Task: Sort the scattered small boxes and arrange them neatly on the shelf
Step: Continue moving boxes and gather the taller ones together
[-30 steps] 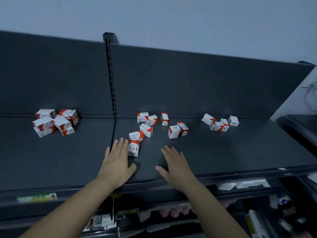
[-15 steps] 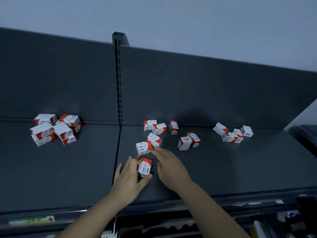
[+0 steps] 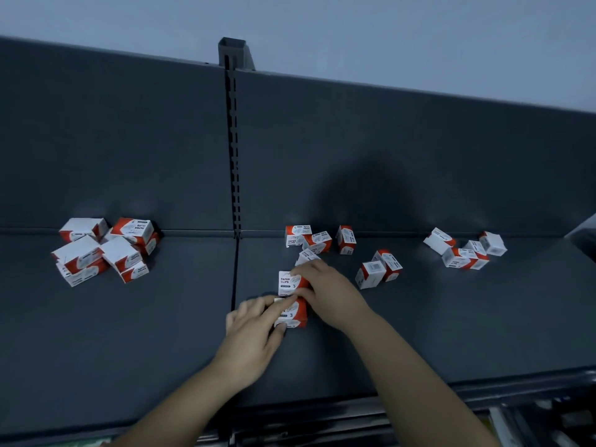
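Note:
Small red-and-white paper clip boxes lie scattered on a dark grey shelf [image 3: 451,324]. My left hand [image 3: 254,333] grips the near box [image 3: 295,314], fingers over its left side. Just behind it, my right hand [image 3: 325,291] holds a second box [image 3: 287,282], label up. The two boxes sit one behind the other, almost touching. More boxes lie behind: a group of three [image 3: 317,240] by the back panel, a pair [image 3: 379,269] to the right, a cluster [image 3: 464,250] at far right, and a pile [image 3: 103,250] on the left section.
A slotted upright post [image 3: 233,146] divides the back panel, and a seam runs down the shelf below it. The shelf's front lip [image 3: 483,387] runs along the bottom right, with lower shelves holding goods beneath it.
Both hands moved forward from flat on the shelf and took hold of the two nearest boxes. The boxes now sit lined up one behind the other. The camera also moved closer.

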